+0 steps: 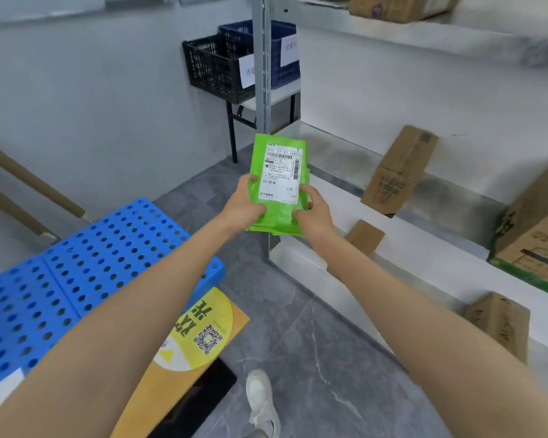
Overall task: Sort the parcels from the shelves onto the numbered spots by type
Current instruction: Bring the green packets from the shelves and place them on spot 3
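We hold a green mailer bag (279,184) out in front of us, clear of the shelves (424,197), our left hand (244,205) gripping its left edge and our right hand (314,213) its lower right corner. Several cardboard boxes (399,170) remain shelved and no numbered spots show, so we judge most sorting lies ahead.

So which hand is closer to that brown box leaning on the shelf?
Right. The right hand grips the green parcel on the side facing the leaning box; the left hand grips its opposite side, farther away.
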